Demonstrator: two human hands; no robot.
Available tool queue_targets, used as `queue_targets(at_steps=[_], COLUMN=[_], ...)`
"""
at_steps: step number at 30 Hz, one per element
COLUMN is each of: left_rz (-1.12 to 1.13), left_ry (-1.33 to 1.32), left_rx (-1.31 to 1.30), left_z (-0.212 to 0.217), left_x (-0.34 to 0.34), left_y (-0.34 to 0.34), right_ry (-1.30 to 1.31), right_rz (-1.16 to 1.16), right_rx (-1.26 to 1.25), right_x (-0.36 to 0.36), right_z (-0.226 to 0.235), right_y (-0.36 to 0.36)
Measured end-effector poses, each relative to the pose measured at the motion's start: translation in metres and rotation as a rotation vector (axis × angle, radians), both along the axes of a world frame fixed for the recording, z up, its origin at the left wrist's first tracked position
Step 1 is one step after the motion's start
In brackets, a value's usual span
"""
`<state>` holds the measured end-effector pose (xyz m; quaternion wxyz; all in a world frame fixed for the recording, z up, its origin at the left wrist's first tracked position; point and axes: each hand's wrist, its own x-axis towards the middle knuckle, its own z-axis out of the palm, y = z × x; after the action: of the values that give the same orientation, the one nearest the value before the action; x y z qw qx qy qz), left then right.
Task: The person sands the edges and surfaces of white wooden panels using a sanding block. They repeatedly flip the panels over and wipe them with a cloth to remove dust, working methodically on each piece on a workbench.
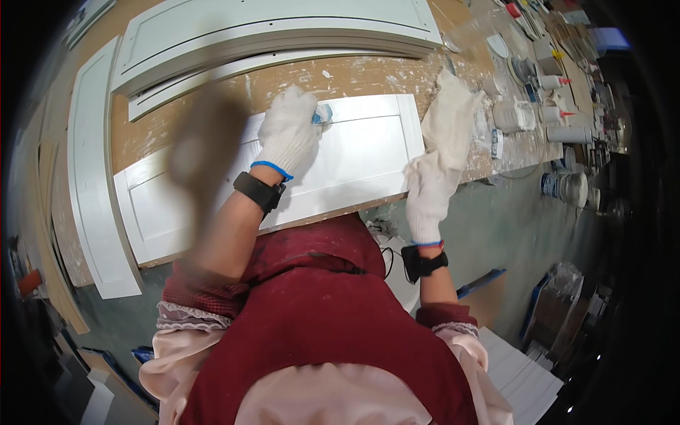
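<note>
The left hand (288, 134) in a white knit glove is pressing a small blue pad (323, 115), fingers curled over it, onto the white cabinet door panel (354, 152) lying flat on the desk (212, 99); judging by this, surface rubbing is underway, needing even pressure. The right hand (428, 191) is gripping a white cloth (450, 117) at the panel's edge. Jars (513, 115) are crowding the right.

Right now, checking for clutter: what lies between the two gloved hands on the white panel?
In the head view, only bare white panel lies between the left hand and right hand.
</note>
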<state>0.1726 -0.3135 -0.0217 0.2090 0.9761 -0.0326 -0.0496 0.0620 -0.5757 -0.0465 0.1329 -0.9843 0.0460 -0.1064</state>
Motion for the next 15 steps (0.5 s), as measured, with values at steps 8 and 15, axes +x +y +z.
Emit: queue_targets(at_steps=[8, 15], left_rz=[-0.041, -0.064], left_ry=[0.027, -0.036], left_rx=[0.016, -0.047], left_z=[0.005, 0.003], left_x=[-0.001, -0.001], left_y=[0.001, 0.004], right_ry=[-0.055, -0.184], right_rz=[-0.020, -0.502], right_rx=[0.012, 0.851], right_x=[0.000, 0.009], right_z=[0.002, 0.030], right_y=[0.002, -0.028])
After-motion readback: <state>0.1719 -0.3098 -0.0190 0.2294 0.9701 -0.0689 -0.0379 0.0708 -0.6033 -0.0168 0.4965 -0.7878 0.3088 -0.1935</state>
